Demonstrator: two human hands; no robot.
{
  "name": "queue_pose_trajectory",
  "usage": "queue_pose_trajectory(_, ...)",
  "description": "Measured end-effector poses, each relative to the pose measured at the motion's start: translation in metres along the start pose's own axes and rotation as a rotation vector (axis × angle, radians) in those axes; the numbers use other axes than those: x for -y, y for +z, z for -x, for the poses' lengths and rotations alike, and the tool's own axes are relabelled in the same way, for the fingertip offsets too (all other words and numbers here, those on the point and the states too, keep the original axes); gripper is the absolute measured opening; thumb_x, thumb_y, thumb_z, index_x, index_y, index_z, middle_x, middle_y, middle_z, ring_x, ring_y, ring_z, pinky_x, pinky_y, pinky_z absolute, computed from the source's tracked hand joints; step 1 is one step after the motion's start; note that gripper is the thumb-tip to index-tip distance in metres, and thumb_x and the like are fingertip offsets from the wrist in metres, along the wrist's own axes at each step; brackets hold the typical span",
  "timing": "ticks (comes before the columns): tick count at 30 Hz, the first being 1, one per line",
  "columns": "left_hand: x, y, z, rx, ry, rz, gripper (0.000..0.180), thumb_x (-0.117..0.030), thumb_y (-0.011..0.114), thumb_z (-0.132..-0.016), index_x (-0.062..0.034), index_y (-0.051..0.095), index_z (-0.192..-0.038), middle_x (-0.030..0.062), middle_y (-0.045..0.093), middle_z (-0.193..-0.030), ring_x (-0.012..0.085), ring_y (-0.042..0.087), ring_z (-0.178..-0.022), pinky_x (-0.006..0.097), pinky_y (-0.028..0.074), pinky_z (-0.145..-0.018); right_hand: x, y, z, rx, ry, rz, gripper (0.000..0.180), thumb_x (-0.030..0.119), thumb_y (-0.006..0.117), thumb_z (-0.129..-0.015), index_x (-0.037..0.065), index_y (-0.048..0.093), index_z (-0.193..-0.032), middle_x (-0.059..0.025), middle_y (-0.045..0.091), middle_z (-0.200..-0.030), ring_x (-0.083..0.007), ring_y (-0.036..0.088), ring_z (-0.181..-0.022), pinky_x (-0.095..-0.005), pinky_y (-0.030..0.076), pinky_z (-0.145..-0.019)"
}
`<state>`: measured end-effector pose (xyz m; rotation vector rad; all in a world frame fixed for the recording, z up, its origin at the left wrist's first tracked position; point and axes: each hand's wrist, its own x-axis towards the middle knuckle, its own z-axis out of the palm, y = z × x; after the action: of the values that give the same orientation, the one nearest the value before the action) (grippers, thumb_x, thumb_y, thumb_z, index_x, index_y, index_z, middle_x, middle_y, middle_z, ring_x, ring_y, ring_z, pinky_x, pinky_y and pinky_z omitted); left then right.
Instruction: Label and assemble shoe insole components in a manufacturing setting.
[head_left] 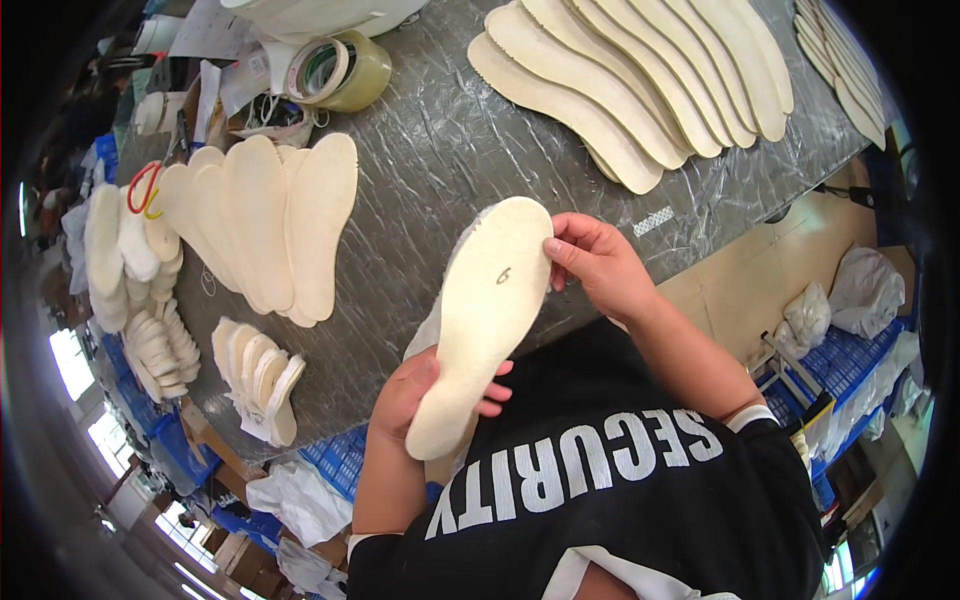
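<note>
A cream shoe insole with a small handwritten mark is held over the near edge of the table, tilted, its wide end away from me. My left hand is closed round its narrow end, fingertips showing past the right edge. At the upper right edge, the thumb and fingers of my right hand pinch the insole. A greyish fuzzy rim shows along its left side, and a paler layer peeks out underneath; how many pieces are held together I cannot tell.
A dark table wrapped in clear film bears fanned insoles at the back and more insoles at left. Small insoles lie nearer me. Tape rolls stand far left, near a red loop handle. Blue crates are at right.
</note>
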<state>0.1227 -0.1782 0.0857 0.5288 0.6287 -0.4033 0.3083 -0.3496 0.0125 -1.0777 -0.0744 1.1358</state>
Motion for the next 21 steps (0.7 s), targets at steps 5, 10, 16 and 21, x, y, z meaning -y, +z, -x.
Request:
queue_pose_trajectory(5, -0.006, -0.004, 0.015, -0.173, 0.083, -0.698, 0.071, -0.018, 0.069, -0.076, 0.0034, 0.029, -0.132, 0.0202, 0.049, -0.124, 0.0261, 0.050, -0.114, 0.035, 0.040, -0.093, -0.003, 0.006, 0.017, -0.069, 0.119, -0.111, 0.009, 0.010, 0.053, -0.088, 0.002, 0.055, -0.091, -0.0021, 0.058, -0.075, -0.0082, 0.052, -0.058, -0.0215, 0.044, -0.054)
queue_pose_trajectory(10, 0.009, 0.044, 0.018, -0.416, 0.221, -1.661, 0.094, -0.024, 0.078, -0.061, -0.0002, 0.021, -0.132, 0.0236, 0.042, -0.123, 0.0357, 0.051, -0.107, 0.037, 0.043, -0.088, -0.025, 0.027, 0.041, -0.158, 0.205, -0.310, 0.009, 0.010, 0.052, -0.089, 0.002, 0.053, -0.091, -0.0059, 0.059, -0.076, -0.0114, 0.055, -0.059, -0.0225, 0.047, -0.055)
queue_pose_trajectory(16, 0.029, 0.024, 0.013, -0.664, 0.404, -1.612, 0.069, -0.018, 0.078, -0.057, -0.0057, 0.035, -0.110, 0.0200, 0.046, -0.112, 0.0373, 0.052, -0.098, 0.041, 0.045, -0.080, -0.006, 0.019, 0.026, -0.216, 0.099, 0.051, 0.026, 0.009, 0.043, -0.091, 0.001, 0.044, -0.116, -0.0084, 0.056, -0.079, -0.0125, 0.056, -0.057, -0.0241, 0.047, -0.050)
queue_pose_trajectory(21, 0.020, 0.015, -0.010, -0.681, 0.476, -1.696, 0.059, -0.015, 0.077, -0.060, -0.0037, 0.044, -0.107, 0.0205, 0.046, -0.116, 0.0375, 0.051, -0.102, 0.041, 0.044, -0.083, 0.006, -0.014, -0.013, -0.159, 0.201, 0.189, 0.043, 0.006, 0.037, -0.089, 0.004, 0.035, -0.132, -0.0085, 0.055, -0.076, -0.0122, 0.055, -0.053, -0.0240, 0.046, -0.046)
